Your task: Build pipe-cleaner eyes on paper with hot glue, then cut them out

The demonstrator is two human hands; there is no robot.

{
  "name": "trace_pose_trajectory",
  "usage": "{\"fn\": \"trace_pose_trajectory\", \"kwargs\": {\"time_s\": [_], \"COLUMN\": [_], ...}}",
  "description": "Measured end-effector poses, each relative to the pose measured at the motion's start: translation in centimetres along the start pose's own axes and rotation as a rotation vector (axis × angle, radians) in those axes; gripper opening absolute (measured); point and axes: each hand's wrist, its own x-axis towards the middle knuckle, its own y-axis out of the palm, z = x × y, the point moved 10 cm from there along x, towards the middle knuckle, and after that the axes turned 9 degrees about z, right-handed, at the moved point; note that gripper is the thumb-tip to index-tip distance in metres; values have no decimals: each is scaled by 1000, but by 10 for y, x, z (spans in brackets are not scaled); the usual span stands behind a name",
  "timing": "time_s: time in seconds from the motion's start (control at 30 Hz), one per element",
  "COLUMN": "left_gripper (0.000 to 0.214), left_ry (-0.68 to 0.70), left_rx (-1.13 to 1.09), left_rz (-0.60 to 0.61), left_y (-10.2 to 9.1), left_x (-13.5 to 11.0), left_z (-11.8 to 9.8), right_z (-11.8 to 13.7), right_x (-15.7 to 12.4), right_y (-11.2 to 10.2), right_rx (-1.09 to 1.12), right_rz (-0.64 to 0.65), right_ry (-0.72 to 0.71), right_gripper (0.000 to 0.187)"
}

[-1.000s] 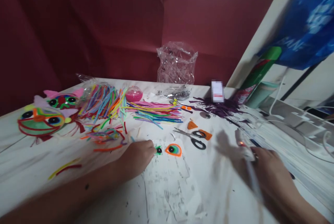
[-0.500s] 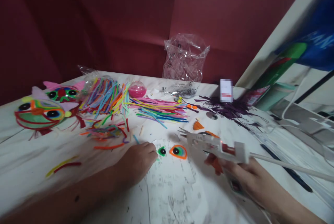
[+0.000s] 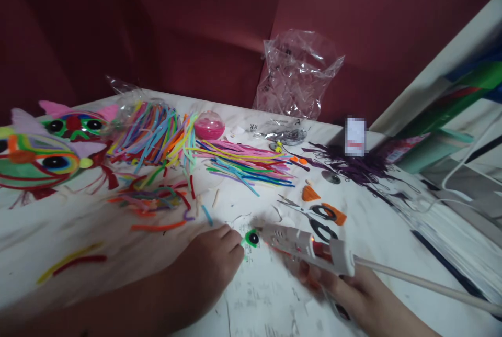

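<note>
My right hand (image 3: 349, 290) is wrapped round a white hot glue gun (image 3: 288, 240), with a long glue stick (image 3: 415, 282) running out of its back. The gun's nozzle is at the upper right of a small eye (image 3: 253, 238) with a black centre and a green pipe-cleaner outline. On the eye's left, my left hand (image 3: 214, 256) is closed in a pinch, its fingertips at the green pipe cleaner (image 3: 243, 243) that reaches out from the outline. The eye lies on a printed paper sheet (image 3: 254, 300). Behind the gun, the orange-rimmed eye is mostly hidden.
Scissors (image 3: 309, 211) and orange pieces (image 3: 310, 193) lie beyond the gun. Farther back are piled pipe cleaners (image 3: 243, 161), a pink-filled clear ball (image 3: 209, 125) and dark purple strips (image 3: 353, 164). Decorated face crafts (image 3: 35, 164) stand at left. A white cable (image 3: 451, 169) hangs at right.
The glue gun has moved left and down to the green eye, uncovering the scissors and covering the orange-rimmed eye. My left hand stays beside the green eye. The view has shifted somewhat.
</note>
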Motion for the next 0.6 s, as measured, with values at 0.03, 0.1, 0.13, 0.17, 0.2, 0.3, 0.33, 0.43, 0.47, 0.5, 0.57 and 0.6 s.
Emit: {"fn": "trace_pose_trajectory", "kwargs": {"time_s": [0.03, 0.1, 0.13, 0.17, 0.2, 0.3, 0.33, 0.43, 0.47, 0.5, 0.57, 0.6], "left_gripper": [21, 22, 22, 22, 22, 21, 22, 21, 20, 19, 17, 17], "left_ry": [2, -2, -2, -2, -3, -12, -21, -36, -34, -30, -24, -22], "left_rx": [-3, -12, -21, -33, -45, -89, -103, -126, -123, -116, -95, -87], "left_rz": [8, 12, 12, 11, 7, -12, -22, -16, -5, 10, 40, 51], "left_y": [0, 0, 0, 1, 2, 3, 2, 1, 1, 0, 0, 0], "left_x": [0, 0, 0, 0, 0, -1, -2, -2, -2, -1, -1, -1], "left_z": [-1, -1, -1, -1, -1, 1, 2, 4, 4, 3, 2, 1], "right_z": [0, 2, 1, 0, -3, -6, -4, 1, 2, 3, 5, 7], "right_x": [1, 2, 2, 3, 3, 5, 5, 6, 6, 6, 5, 5], "right_y": [1, 2, 1, 0, 0, 0, 1, 1, 0, -1, -1, -1], "right_rx": [-13, -31, -41, -54, -71, -122, -130, -134, -133, -135, -142, -144], "right_rz": [-2, -18, -34, -47, -54, -29, -19, -11, -17, -24, -39, -45], "right_ry": [3, -15, -25, -28, -24, -21, -30, -36, -26, -18, -21, -33], "right_gripper": [44, 43, 42, 42, 41, 40, 40, 43, 44, 45, 46, 46]}}
